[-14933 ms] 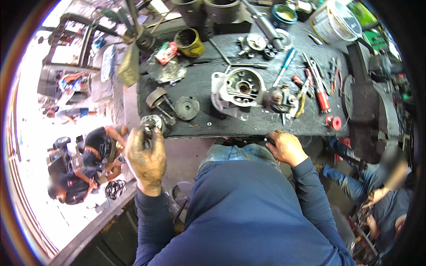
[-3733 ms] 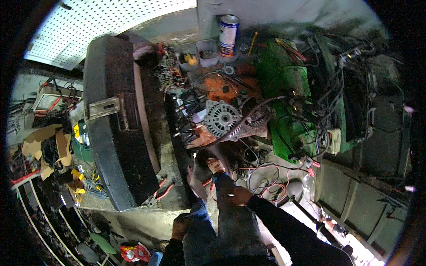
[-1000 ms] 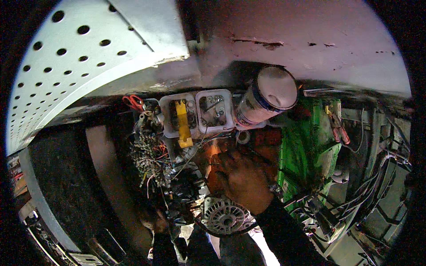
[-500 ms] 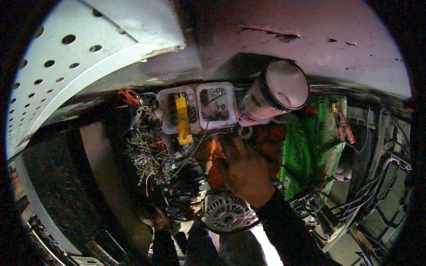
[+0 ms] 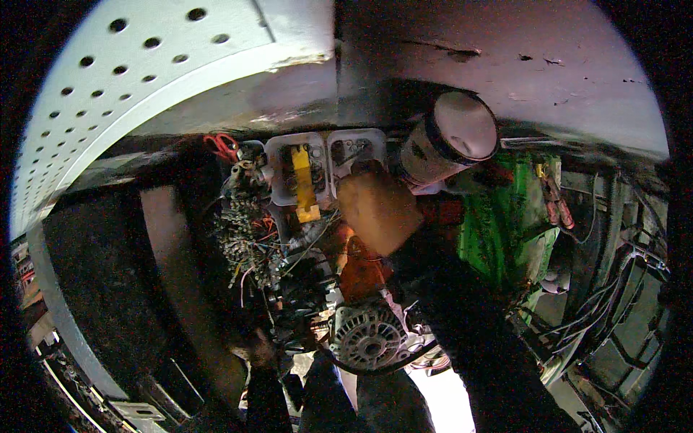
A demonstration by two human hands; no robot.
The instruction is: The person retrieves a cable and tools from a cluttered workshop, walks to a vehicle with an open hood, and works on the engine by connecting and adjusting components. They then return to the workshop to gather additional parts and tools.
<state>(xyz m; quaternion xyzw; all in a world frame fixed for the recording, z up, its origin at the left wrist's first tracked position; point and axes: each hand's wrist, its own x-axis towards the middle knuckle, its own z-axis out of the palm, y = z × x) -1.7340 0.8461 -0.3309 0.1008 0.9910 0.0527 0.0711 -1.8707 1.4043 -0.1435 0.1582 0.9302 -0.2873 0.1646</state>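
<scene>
My right hand (image 5: 379, 209) reaches over the front of the right see-through plastic tub (image 5: 379, 138); small metal parts show inside. Its fingers are blurred and bent down out of sight. To its left stands a similar tub (image 5: 275, 155) of nuts and small hardware, with a yellow strip (image 5: 304, 184) lying across it. Low on the left, my left hand (image 5: 256, 350) rests in shadow beside dark clutter, and its fingers cannot be made out. A round, finned metal alternator (image 5: 369, 338) sits close to my body, between the two forearms.
A tilted cylindrical can (image 5: 444, 141) stands right of the tubs. Farther right are a green case (image 5: 498, 224) and red-handled pliers (image 5: 559, 206). Red-handled scissors (image 5: 222, 146) and a heap of small metal pieces (image 5: 245, 231) lie left. Loose cables (image 5: 599, 303) hang at right.
My right hand has moved up and away from me, from the cluttered area behind the alternator to the right tub. The left hand stays about where it was. The view has shifted slightly.
</scene>
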